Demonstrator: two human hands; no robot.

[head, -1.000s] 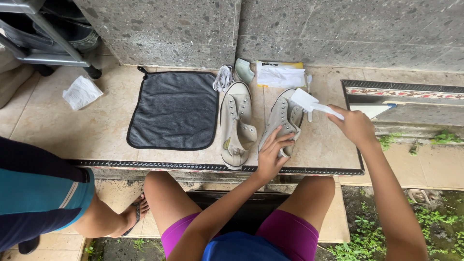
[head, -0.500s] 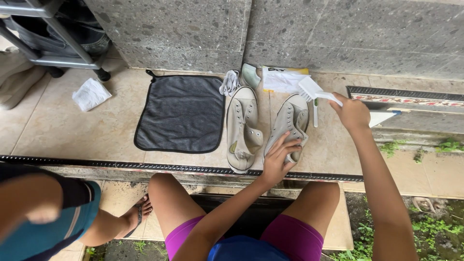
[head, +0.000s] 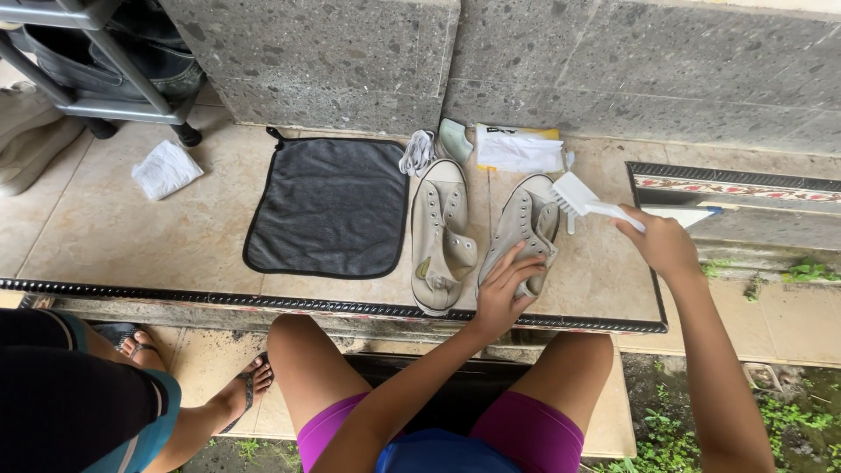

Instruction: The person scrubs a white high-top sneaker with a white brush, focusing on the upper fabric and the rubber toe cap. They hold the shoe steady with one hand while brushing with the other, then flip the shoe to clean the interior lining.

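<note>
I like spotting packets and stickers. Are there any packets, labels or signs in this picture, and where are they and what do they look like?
Flat packet: lies by the stone wall, behind the right shoe; rectangular, white with a yellow edge and a dark strip.
Small green thing: left of the packet, behind the left shoe; pale green, too small to tell what it is.
No signs or screens.

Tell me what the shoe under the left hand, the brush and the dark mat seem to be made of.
Shoe: likely canvas, matte off-white woven look, eyelet rows, laces out. Brush: probably plastic, smooth white handle and head, held by the right hand. Mat: seemingly microfibre cloth, dark grey, fuzzy, stitched edge. Left hand rests on the shoe.
</note>
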